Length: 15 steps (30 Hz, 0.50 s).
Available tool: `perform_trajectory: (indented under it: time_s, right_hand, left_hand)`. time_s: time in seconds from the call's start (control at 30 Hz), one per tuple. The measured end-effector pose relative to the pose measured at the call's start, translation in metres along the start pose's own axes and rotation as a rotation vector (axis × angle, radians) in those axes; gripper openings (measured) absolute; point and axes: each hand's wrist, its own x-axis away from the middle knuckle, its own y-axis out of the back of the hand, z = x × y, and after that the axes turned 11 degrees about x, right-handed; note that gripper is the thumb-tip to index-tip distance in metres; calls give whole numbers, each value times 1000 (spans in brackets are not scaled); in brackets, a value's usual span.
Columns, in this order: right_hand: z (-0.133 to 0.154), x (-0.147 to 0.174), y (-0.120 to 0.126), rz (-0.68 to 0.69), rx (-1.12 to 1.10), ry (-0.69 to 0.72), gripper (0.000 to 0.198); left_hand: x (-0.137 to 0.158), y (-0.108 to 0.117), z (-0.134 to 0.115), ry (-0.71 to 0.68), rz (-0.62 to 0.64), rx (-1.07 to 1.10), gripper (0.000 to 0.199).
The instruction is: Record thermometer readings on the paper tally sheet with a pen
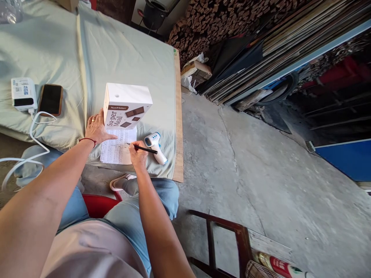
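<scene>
A black pen (146,149) is pinched in my right hand (138,155), its tip over a sheet of paper (117,150) covered in small handwriting. My left hand (97,127) lies spread at the paper's upper left, its thumb on the sheet and its fingers against a white box (127,102) printed "Su-per Meal". The box stands upright on the cloth just behind the paper. Right of my right hand, a white and blue infrared thermometer (156,147) lies on its side.
A pale green cloth (127,50) covers the table. On the left lie a phone (50,99) and a white power bank (23,94) with a white cable (34,129). Stacked firewood (211,27) stands behind; a dark wooden chair (226,239) is at lower right on the concrete floor (220,154).
</scene>
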Motion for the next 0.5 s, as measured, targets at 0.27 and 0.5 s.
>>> perform_trajectory:
  time_s: [0.27,0.5]
  right_hand:
    - [-1,0,1,-7,9,-19,16]
    - [0,0,2,-38,8,-32,15]
  left_hand:
    - [-1,-2,4,-20,-17,-7,132]
    - [-3,-6,10,-62,-50,-11,109]
